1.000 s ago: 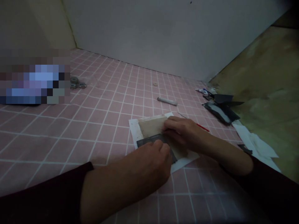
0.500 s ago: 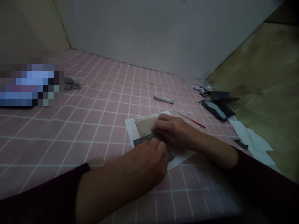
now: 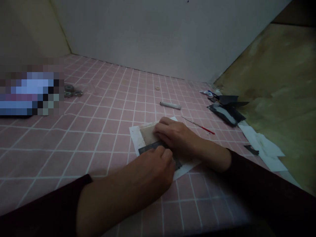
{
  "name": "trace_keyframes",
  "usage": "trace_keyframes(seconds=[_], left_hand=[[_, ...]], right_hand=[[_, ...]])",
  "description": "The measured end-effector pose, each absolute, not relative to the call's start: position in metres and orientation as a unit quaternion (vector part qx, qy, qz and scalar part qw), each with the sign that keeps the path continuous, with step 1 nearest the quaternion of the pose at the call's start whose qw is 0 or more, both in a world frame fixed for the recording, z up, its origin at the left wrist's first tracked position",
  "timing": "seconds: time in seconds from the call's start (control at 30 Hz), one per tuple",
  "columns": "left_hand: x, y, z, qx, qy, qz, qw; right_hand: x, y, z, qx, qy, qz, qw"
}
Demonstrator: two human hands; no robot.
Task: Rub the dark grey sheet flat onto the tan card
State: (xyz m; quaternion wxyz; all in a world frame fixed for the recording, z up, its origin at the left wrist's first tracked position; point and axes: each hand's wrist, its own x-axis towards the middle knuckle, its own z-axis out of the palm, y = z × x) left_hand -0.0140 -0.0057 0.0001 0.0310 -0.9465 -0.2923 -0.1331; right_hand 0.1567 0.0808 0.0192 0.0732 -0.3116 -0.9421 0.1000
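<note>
A white sheet (image 3: 134, 135) lies on the pink checked tablecloth, with a beige flat piece (image 3: 147, 135) and a dark grey piece (image 3: 148, 146) on top of it. My left hand (image 3: 158, 168) is closed over the near part of the dark piece; its fingertips are hidden, so what it grips cannot be made out. Just beyond it, my right hand (image 3: 174, 135) has its fingers curled together over the beige piece, and whatever is between them is hidden too.
Past the hands lie a grey tube (image 3: 170, 105) and a thin red-handled tool (image 3: 207, 130). Black scraps (image 3: 227, 113) and white paper (image 3: 266, 144) are at the right. Small round metal items (image 3: 71, 91) lie at the left near a blurred screen (image 3: 32, 89).
My right hand has shifted slightly left over the beige piece. The whole view has also moved a little, while my left hand keeps nearly the same pose.
</note>
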Motion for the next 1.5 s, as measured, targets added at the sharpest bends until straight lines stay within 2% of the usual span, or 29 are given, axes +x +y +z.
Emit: trace_keyframes(seconds=[0.33,0.47,0.7,0.87,1.03,1.3,1.5], left_hand=[[-0.016,-0.005,-0.005,-0.952,-0.283,-0.107,0.041],[-0.017,-0.006,-0.004,-0.953,-0.282,-0.109,0.031],[-0.016,-0.005,-0.005,-0.955,-0.276,-0.108,0.02],[-0.016,-0.005,-0.006,-0.95,-0.282,-0.13,0.042],[-0.017,-0.005,-0.004,-0.953,-0.273,-0.128,0.029],[-0.015,-0.005,-0.004,-0.953,-0.278,-0.121,0.024],[-0.016,-0.005,-0.004,-0.955,-0.276,-0.108,0.026]], right_hand=[[0.169,0.08,0.017,-0.343,-0.931,0.1,0.079],[0.161,0.087,0.017,-0.322,-0.934,0.109,0.111],[0.178,0.078,0.021,-0.36,-0.927,0.076,0.07],[0.158,0.082,0.015,-0.322,-0.933,0.11,0.117],[0.178,0.076,0.02,-0.358,-0.924,0.109,0.081],[0.173,0.078,0.011,-0.348,-0.918,0.112,0.15],[0.182,0.075,0.017,-0.393,-0.91,0.091,0.092]])
